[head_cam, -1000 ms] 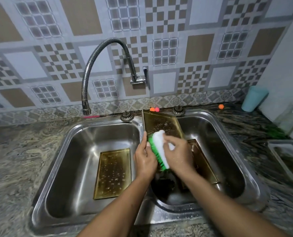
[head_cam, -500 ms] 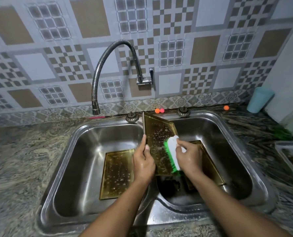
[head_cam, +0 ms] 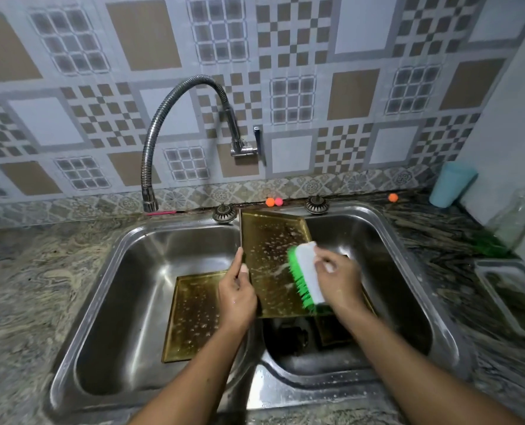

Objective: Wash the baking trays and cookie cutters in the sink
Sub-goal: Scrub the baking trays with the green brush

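Behind the sink (head_cam: 175,223), faucet (head_cam: 150,139), plugs (head_cam: 223,212), orange balls (head_cam: 270,202).

Golden-brown soapy tray (head_cam: 270,259), green-bristled white brush (head_cam: 305,279), beige-and-grey checkered wall tiles (head_cam: 289,44)

One head-worn camera looks forward and down, close above the fingers (head_cam: 324,256), sink (head_cam: 126,286) beneath them, wall (head_cam: 347,41) beyond.

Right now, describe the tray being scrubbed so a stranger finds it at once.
Find the double steel sink. Over its middle divider a golden tray stands tilted, gripped by the left hand. Only this tray meets the green-bristled brush.
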### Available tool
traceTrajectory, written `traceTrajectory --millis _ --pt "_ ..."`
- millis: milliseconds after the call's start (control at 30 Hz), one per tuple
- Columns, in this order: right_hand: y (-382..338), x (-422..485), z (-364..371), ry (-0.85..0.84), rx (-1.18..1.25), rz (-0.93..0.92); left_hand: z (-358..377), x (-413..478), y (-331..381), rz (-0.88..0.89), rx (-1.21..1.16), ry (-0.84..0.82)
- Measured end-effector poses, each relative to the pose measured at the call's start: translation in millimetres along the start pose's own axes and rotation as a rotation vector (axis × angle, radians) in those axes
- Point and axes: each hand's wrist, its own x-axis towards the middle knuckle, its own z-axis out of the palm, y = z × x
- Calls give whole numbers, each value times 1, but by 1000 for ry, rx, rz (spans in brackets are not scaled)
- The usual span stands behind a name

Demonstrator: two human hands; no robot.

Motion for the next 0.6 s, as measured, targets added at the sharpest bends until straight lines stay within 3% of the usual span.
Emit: traceTrajectory --millis 67,167,233,367,467,600 --pt "3 31 -31 128 198 163 2 0 3 -11 -11 -5" --pt "10 69 -68 192 143 175 10 0 2 -81 -44 -33" --pt "15 81 -81 88 122 265 17 -5 4 -133 -64 -68" --pt "15 79 -93 -314 108 498 46 -24 13 -172 -72 -201" --pt "12 81 -100 -312 72 467 71 -35 4 -215 -53 -215" --pt "6 99 -110 -227 -34 252 98 -45 -5 -267 0 -254"
